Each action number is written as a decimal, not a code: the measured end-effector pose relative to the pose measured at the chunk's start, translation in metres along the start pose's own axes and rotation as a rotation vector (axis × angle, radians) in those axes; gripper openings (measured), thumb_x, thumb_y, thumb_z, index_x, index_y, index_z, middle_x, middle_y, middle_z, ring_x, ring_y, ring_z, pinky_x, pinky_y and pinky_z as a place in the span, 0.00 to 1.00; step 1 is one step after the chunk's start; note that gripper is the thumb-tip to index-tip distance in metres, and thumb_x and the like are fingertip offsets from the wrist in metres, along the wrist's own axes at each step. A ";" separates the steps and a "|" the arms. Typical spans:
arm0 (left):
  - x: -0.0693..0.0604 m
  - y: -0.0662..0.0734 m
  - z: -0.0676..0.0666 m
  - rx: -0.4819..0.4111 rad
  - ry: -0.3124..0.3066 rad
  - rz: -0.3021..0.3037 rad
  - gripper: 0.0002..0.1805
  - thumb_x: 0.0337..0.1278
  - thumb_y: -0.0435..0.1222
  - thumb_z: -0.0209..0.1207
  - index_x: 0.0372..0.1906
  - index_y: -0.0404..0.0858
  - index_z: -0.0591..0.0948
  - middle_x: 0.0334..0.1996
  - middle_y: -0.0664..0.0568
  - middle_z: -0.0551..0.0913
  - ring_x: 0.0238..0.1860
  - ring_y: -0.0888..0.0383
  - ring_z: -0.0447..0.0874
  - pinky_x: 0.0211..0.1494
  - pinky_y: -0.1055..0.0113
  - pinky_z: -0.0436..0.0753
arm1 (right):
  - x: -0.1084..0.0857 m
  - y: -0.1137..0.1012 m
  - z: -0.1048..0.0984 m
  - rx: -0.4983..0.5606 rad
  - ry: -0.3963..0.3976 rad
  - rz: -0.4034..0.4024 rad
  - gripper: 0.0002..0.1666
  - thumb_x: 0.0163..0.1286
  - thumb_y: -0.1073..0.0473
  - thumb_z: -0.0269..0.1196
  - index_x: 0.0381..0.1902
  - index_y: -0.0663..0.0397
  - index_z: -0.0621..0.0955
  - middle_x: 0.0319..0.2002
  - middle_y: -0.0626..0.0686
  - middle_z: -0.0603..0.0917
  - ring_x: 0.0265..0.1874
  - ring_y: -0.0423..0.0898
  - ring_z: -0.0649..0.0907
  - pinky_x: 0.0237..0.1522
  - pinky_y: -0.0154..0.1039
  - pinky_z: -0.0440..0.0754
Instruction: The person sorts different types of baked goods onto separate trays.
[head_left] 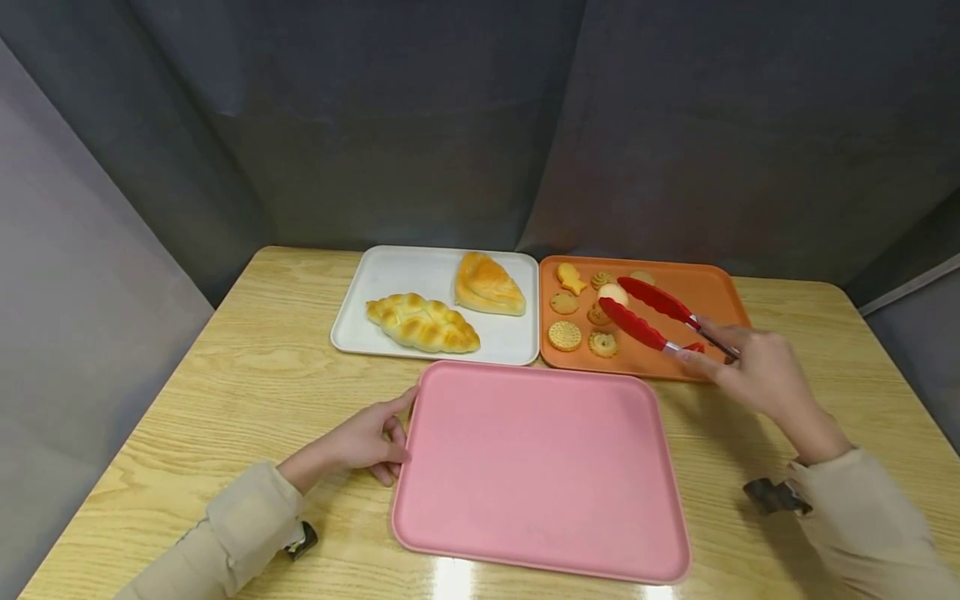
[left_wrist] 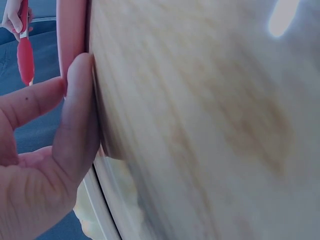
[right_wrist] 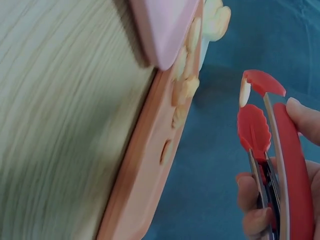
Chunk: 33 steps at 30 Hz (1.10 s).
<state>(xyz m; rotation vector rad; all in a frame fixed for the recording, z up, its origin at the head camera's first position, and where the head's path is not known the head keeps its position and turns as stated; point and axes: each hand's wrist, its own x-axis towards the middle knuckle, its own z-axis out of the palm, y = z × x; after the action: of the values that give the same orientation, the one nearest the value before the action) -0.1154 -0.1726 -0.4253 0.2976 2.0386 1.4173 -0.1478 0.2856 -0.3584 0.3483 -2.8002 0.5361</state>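
My right hand (head_left: 761, 375) grips a pair of red-tipped tongs (head_left: 637, 323) above the orange tray (head_left: 697, 287). Between the tong tips is a pale round cookie (right_wrist: 244, 93), raised off the tray in the right wrist view. Several cookies lie on that tray, among them a fish-shaped cookie (head_left: 570, 277) and a round waffle-patterned cookie (head_left: 564, 336). At the left edge of a pink tray (head_left: 536, 467), my left hand (head_left: 367, 437) touches the rim with its fingertips. One finger lies fairly straight against the tray's outer side in the left wrist view.
Behind the pink tray stands a white tray (head_left: 352, 321) bearing a braided bread (head_left: 423, 323) and a folded, golden-topped pastry (head_left: 487, 286). All three trays sit on a wooden table (head_left: 247, 358). A dark curtain (head_left: 405, 125) hangs along the back.
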 end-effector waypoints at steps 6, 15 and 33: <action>0.000 -0.001 0.001 0.000 0.001 0.005 0.49 0.47 0.19 0.56 0.72 0.40 0.43 0.23 0.43 0.72 0.18 0.56 0.77 0.20 0.58 0.84 | 0.002 0.018 0.003 -0.005 -0.032 0.078 0.39 0.54 0.44 0.66 0.54 0.67 0.73 0.23 0.63 0.81 0.18 0.52 0.69 0.16 0.37 0.61; -0.001 0.002 0.001 -0.007 0.002 0.007 0.49 0.47 0.20 0.56 0.72 0.40 0.43 0.24 0.43 0.71 0.18 0.55 0.77 0.20 0.57 0.84 | 0.006 0.038 0.008 -0.062 -0.159 0.189 0.44 0.57 0.36 0.59 0.57 0.67 0.70 0.46 0.75 0.74 0.33 0.63 0.74 0.22 0.43 0.67; -0.002 0.005 0.002 -0.001 0.008 -0.001 0.49 0.48 0.19 0.56 0.72 0.39 0.43 0.24 0.43 0.72 0.18 0.55 0.77 0.20 0.57 0.84 | 0.006 0.048 0.016 -0.015 -0.205 0.288 0.49 0.58 0.32 0.55 0.61 0.68 0.66 0.41 0.76 0.76 0.36 0.68 0.73 0.29 0.54 0.72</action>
<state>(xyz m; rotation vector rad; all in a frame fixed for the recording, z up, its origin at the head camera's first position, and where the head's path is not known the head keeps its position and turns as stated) -0.1136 -0.1705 -0.4201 0.2907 2.0445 1.4204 -0.1706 0.3214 -0.3866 -0.0075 -3.0732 0.5688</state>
